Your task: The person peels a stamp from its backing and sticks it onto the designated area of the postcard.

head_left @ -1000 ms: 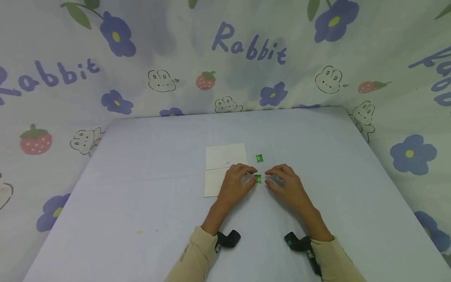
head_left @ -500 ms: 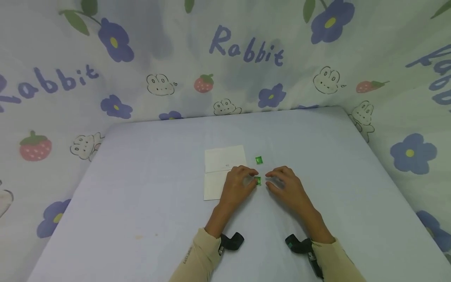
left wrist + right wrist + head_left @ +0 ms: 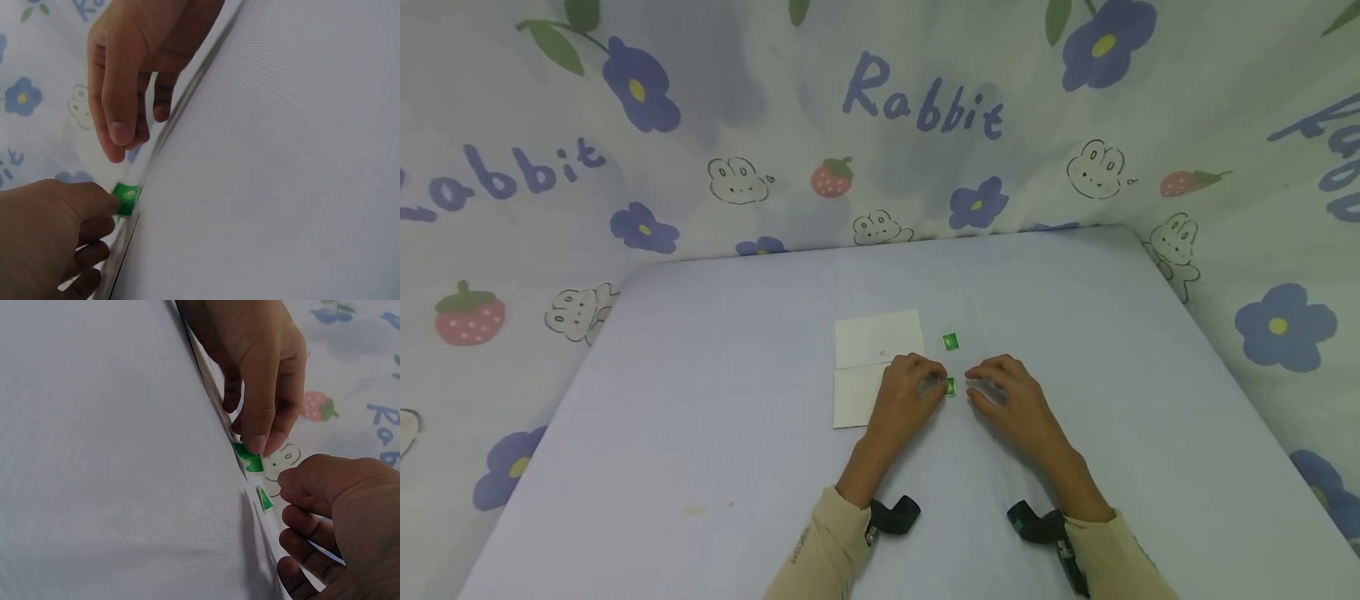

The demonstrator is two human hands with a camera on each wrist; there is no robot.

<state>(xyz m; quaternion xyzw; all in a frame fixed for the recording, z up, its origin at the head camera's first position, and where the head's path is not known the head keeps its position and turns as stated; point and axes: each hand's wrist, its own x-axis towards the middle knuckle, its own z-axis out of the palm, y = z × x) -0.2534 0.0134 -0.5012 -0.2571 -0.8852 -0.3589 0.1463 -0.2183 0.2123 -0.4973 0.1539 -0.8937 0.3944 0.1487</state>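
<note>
Thumb and forefinger of my left hand (image 3: pixel 904 402) pinch the edge of a small green stamp-like square (image 3: pixel 951 387). Close up, this square (image 3: pixel 127 199) bends slightly and has a pale edge, with the left thumb over one side of it. Just to its right, my right hand (image 3: pixel 1015 400) holds nothing, its fingers loosely bent and the tips apart from the square. A second green square (image 3: pixel 951 342) lies on the table farther back. Under and beside the left hand lies a white card (image 3: pixel 874 337) with a crease across it, its near right part hidden by that hand.
A white cloth covers the table (image 3: pixel 715 383), with faint yellowish stains (image 3: pixel 696 511) at the near left. Behind and at both sides hangs a curtain (image 3: pixel 790 100) printed with rabbits, flowers and strawberries. Dark wrist cameras (image 3: pixel 895 515) sit by both sleeves.
The left thumb and forefinger have drawn closer together at the near green square. The head view has shifted slightly; the right hand and the far square stay put.
</note>
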